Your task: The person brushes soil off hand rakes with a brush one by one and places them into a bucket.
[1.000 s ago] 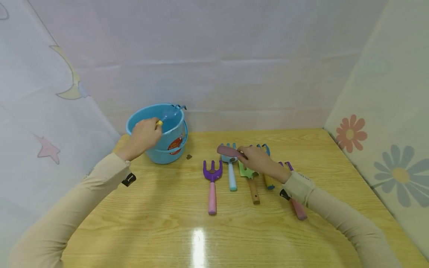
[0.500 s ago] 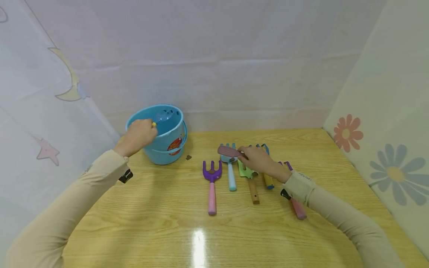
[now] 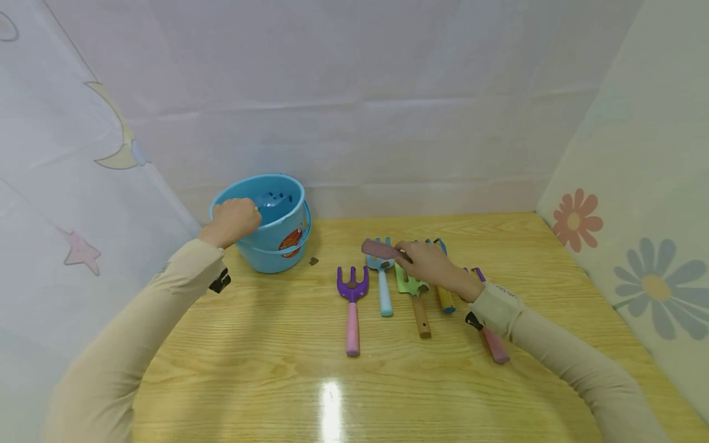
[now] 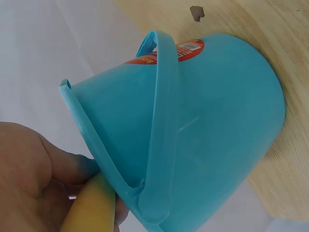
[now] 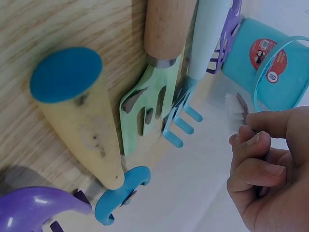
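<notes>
My left hand (image 3: 235, 223) is over the near-left rim of the blue bucket (image 3: 274, 255) and grips a yellow-handled blue hand rake. The rake's blue head (image 3: 271, 200) lies inside the bucket. In the left wrist view its yellow handle (image 4: 91, 208) sits within the curled fingers, against the rim. My right hand (image 3: 429, 264) pinches a brush (image 3: 379, 248) with a brownish-pink back, held above the row of tools. White bristles (image 5: 234, 111) show in the right wrist view. Under that hand lie a light blue rake (image 3: 384, 295) and a green slotted tool (image 3: 420, 314) with a wooden handle.
A purple fork (image 3: 352, 326) with a pink handle lies left of the row. Rightward are another yellow-handled blue rake (image 3: 445, 300) and a purple tool with a pink handle (image 3: 495, 346). A dark crumb (image 3: 314, 261) lies beside the bucket. Printed cloth (image 3: 360, 123) walls the table (image 3: 266, 381).
My left hand has moved slightly left and down, bringing the hand rake's tines from over the far rim down into the bucket. The right hand and brush have stayed nearly still.
</notes>
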{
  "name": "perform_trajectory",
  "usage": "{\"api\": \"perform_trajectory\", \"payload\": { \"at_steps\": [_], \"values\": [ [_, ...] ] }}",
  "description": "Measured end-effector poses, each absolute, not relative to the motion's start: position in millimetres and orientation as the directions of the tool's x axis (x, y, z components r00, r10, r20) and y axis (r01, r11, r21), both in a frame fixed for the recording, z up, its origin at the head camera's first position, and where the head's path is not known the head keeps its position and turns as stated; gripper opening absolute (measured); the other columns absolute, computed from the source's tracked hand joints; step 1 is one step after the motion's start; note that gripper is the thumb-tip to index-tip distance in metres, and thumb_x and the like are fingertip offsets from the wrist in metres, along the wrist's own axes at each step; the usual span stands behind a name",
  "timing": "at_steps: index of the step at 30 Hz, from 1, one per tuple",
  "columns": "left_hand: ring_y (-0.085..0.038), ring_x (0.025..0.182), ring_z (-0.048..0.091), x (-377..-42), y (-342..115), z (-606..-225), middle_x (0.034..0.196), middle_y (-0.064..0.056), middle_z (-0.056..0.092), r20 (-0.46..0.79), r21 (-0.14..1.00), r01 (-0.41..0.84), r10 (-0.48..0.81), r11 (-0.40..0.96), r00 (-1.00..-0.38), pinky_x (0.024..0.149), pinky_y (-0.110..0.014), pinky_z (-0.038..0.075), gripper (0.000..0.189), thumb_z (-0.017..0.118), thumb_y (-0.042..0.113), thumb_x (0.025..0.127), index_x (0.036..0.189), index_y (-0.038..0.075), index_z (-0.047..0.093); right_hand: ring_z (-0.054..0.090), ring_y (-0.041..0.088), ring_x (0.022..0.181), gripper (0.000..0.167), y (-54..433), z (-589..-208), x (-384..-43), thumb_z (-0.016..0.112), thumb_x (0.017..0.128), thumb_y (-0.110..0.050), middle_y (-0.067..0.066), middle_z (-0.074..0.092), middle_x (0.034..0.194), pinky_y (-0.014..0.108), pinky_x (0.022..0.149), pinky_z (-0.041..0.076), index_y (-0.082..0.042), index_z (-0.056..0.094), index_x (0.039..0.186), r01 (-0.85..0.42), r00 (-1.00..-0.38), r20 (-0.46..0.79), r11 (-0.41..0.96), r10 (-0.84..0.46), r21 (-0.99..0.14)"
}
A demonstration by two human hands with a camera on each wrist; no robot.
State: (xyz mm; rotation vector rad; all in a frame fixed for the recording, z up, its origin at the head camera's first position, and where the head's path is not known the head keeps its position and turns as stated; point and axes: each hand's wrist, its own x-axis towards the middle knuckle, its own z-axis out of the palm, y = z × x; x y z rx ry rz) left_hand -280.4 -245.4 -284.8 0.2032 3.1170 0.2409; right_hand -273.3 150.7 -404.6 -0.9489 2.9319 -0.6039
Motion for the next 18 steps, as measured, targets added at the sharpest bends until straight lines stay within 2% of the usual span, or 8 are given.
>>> {"api": "perform_trajectory", "payload": {
  "at_steps": [3, 8, 18],
  "values": [
    [-0.015, 0.055, 0.021, -284.6, -242.9, -284.3, 0.055, 0.000, 0.025, -0.038, 0.133, 0.087, 0.092, 0.987, -0.995, 0.054, -0.033, 0.023, 0.038, 0.036, 0.007, 0.095, 0.058, 0.015, 0.031, 0.051, 0.007, 0.050, 0.033, 151.6, -403.6, -273.3, 0.060, 0.100, -0.014, 0.007, 0.067, 0.083, 0.025, 0.047, 0.040, 0.007, 0.059, 0.125, -0.556, -0.822, 0.111, 0.748, -0.558, -0.363],
    [-0.018, 0.056, 0.027, -290.8, -241.6, -281.1, 0.057, -0.002, 0.029, -0.106, 0.140, 0.046, 0.061, 0.989, -0.992, 0.062, -0.040, 0.031, 0.037, 0.034, 0.009, 0.096, 0.059, 0.014, 0.033, 0.051, 0.008, 0.050, 0.031, 152.6, -403.4, -273.4, 0.061, 0.099, -0.012, 0.008, 0.067, 0.082, 0.026, 0.048, 0.040, 0.008, 0.060, 0.123, -0.571, -0.814, 0.133, 0.739, -0.565, -0.357],
    [-0.026, 0.065, 0.043, -301.4, -241.9, -282.4, 0.063, -0.007, 0.036, -0.168, 0.145, -0.026, -0.002, 0.989, -0.986, 0.076, -0.050, 0.036, 0.035, 0.037, 0.014, 0.099, 0.065, 0.012, 0.035, 0.053, 0.008, 0.054, 0.031, 152.3, -403.1, -272.7, 0.062, 0.098, -0.012, 0.010, 0.068, 0.085, 0.026, 0.049, 0.042, 0.007, 0.061, 0.123, -0.563, -0.821, 0.131, 0.747, -0.557, -0.354]
  ]
}}
